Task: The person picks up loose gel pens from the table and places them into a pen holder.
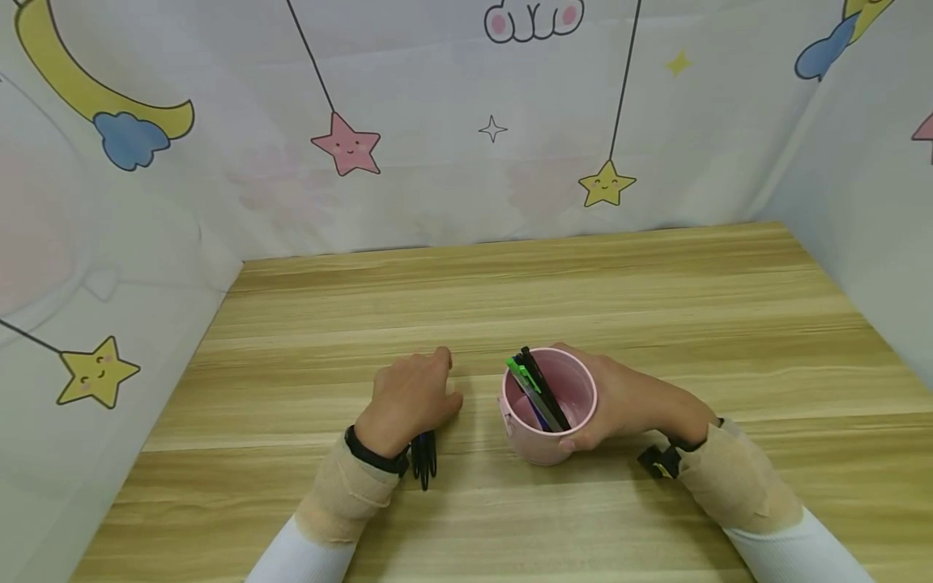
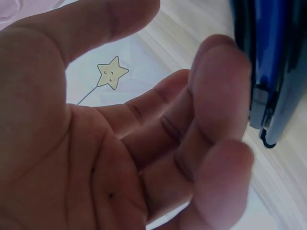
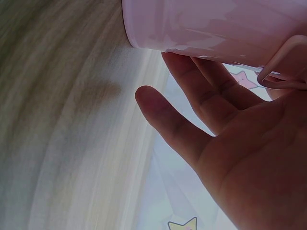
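A pink cup (image 1: 541,447) stands on the table, holding a pen with a green clip (image 1: 526,379), a black pen (image 1: 545,380) and a bit of blue. My right hand (image 1: 619,401) grips it from the right side, thumb at the near side and fingers round the far side. In the right wrist view, fingertips meet the cup's wall (image 3: 206,33) near a pink handle (image 3: 273,72). To the left, my left hand (image 1: 411,397) hovers with loosely bent fingers and an empty palm. Several dark and blue pens (image 1: 424,461) lie beside that wrist, partly hidden; the left wrist view shows pens (image 2: 268,57) right by the fingertips.
The wood-grain table (image 1: 510,291) runs back to a white cloth backdrop (image 1: 437,194) printed with stars and moons. Cloth walls also close off the left and right sides. A small black device (image 1: 659,461) sits at my right wrist.
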Demonstrator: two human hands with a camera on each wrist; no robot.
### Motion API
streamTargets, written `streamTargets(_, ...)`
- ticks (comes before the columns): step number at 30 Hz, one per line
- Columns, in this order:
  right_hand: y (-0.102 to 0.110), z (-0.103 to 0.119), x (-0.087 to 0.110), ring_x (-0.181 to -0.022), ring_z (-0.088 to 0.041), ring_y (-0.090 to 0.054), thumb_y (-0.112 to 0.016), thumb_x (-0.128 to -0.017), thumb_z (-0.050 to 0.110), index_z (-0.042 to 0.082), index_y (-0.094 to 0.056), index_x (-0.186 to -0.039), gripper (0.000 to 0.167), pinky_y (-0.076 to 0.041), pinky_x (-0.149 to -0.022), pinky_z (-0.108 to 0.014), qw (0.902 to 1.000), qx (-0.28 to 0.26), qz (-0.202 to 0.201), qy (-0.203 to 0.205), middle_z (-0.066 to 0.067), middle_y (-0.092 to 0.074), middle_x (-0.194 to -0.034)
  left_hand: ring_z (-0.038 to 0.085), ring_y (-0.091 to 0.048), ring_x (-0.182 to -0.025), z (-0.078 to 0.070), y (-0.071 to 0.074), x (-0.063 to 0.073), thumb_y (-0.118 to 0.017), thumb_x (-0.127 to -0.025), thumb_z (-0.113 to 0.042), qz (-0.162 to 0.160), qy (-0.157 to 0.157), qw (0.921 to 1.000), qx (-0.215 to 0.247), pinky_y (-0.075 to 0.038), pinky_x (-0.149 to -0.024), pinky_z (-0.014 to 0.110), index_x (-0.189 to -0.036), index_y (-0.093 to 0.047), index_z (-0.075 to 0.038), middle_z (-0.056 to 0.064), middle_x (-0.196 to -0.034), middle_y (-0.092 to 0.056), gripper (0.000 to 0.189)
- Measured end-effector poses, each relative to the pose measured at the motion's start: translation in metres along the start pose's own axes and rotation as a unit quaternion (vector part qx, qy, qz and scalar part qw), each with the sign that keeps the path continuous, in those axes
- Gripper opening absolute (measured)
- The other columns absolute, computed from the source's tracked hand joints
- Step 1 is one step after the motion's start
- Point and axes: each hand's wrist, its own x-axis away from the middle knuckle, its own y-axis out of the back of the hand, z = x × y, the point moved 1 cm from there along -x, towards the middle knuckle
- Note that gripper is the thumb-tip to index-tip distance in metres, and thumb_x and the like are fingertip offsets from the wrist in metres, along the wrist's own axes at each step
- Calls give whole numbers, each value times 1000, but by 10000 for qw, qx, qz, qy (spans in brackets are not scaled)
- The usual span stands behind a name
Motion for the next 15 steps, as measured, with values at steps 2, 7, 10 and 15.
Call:
streamTargets(2,0,0,0,-122,-22,-58,-94,-65,31,17,-45,-146,95,-46,-102,-39,10000,4,-2,-2,3,-61,-132,21,-52,-52,1,0,0,-72,-86,-28,46,28,10000,-30,-41,-42,38,-99,-64,-6,4,-65,-55,26)
streamTargets(7,0,-1,0,-122,-21,-58,-94,-65,32,17,-45,-146,96,-46,-103,-39,10000,-19,5,29,2,-61,-132,20,-48,-50,2,0,-1,-71,-88,-26,147,171,9995,-226,-36,-41,35,-84,-56,-7,4,-62,-50,25)
streamTargets(10,0,0,0,-122,-21,-58,-94,-65,32,17,-45,-146,96,-46,-103,-39,10000,-17,6,31,2,-61,-132,19,-46,-50,2,-1,-1,-71,-87,-23,196,172,9993,-269,-36,-42,35,-80,-54,-7,3,-62,-49,24)
streamTargets(15,0,-1,0,-122,-21,-58,-95,-65,34,19,-45,-146,96,-46,-103,-39,10000,25,-4,-15,4,-61,-132,18,-42,-50,2,-5,-2,-70,-85,-16,282,-1,9993,-251,-35,-40,34,-79,-54,-8,1,-61,-44,19)
